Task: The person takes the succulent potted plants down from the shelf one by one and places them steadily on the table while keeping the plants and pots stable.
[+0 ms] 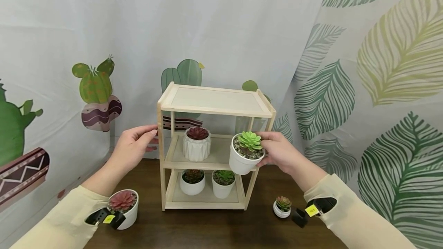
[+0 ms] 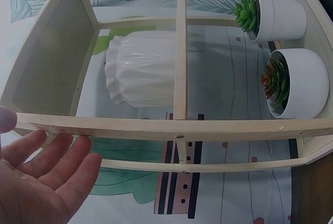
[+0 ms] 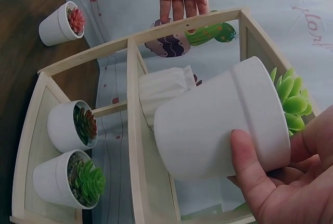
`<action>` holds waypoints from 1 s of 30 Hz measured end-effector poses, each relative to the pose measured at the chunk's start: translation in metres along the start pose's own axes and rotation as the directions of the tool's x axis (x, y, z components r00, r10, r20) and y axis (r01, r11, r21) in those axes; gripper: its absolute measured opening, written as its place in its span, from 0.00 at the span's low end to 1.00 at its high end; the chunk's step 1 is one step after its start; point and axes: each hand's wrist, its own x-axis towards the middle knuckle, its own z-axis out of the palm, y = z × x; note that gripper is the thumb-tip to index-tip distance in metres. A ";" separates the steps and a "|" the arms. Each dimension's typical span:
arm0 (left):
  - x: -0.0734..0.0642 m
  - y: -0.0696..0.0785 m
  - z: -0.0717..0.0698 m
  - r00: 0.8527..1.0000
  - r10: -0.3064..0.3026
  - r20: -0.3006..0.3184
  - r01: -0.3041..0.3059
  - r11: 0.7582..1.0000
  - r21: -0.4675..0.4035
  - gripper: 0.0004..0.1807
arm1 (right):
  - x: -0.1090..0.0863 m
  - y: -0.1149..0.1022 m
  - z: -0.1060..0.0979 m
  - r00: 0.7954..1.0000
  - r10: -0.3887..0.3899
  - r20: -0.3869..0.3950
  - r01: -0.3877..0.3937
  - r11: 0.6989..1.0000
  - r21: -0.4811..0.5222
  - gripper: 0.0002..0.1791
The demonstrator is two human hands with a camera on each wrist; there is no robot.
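Observation:
My right hand [image 1: 278, 150] grips a white pot with a bright green succulent [image 1: 245, 153], thumb on its side in the right wrist view. The pot is in front of the right end of the middle level of a wooden shelf [image 1: 216, 110]. My left hand [image 1: 133, 145] touches the shelf's left upright with straight fingers. On the middle level stands a ribbed white pot with a dark red succulent [image 1: 197, 145]. The bottom level holds a rounded white pot with a reddish-brown succulent [image 1: 192, 182] and a white pot with a green succulent [image 1: 223, 184].
On the dark wooden table [image 1: 194, 229], a white pot with a pink-red succulent [image 1: 129, 214] stands left of the shelf, partly behind my left wrist. A small white pot with a succulent [image 1: 282, 207] stands to the right. Printed curtains [image 1: 221, 30] hang behind.

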 end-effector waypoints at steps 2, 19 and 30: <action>0.000 0.000 0.001 1.000 -0.001 0.002 0.001 1.000 0.001 0.27 | -0.003 0.001 -0.003 1.000 0.002 0.002 -0.002 1.000 -0.003 0.31; -0.001 0.000 0.003 1.000 0.009 -0.006 -0.009 0.999 -0.032 0.26 | -0.032 0.023 -0.025 1.000 0.004 0.006 -0.004 1.000 0.003 0.32; -0.001 -0.004 0.006 1.000 0.001 -0.030 -0.002 0.999 -0.045 0.26 | -0.046 0.053 -0.036 0.999 0.039 -0.014 -0.039 0.999 0.026 0.33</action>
